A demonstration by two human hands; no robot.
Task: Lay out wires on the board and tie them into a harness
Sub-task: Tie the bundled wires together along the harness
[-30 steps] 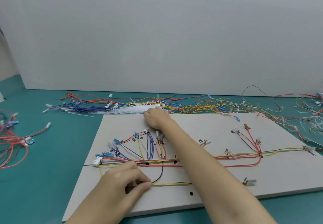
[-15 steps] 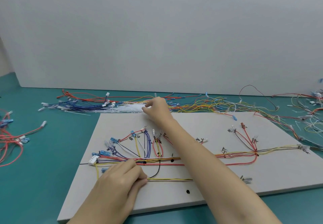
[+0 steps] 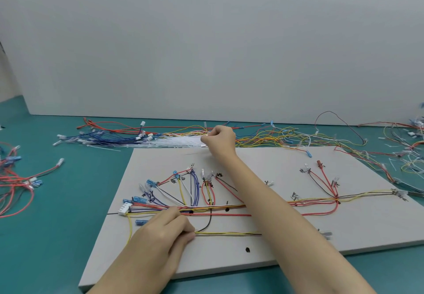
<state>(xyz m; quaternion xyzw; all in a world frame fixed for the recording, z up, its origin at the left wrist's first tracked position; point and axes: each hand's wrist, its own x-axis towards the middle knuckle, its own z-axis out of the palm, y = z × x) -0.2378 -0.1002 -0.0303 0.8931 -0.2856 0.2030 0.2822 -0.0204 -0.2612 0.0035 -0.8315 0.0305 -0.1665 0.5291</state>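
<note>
The board lies near us on the green table, the laid wires running left to right across it: light, limp, best held where strands bunch. Our left hand pinches the near yellow-black pair. Our right hand, fingers curled, picks at the white cable ties beyond the far edge; we judge them thin, springy, slippery.
</note>
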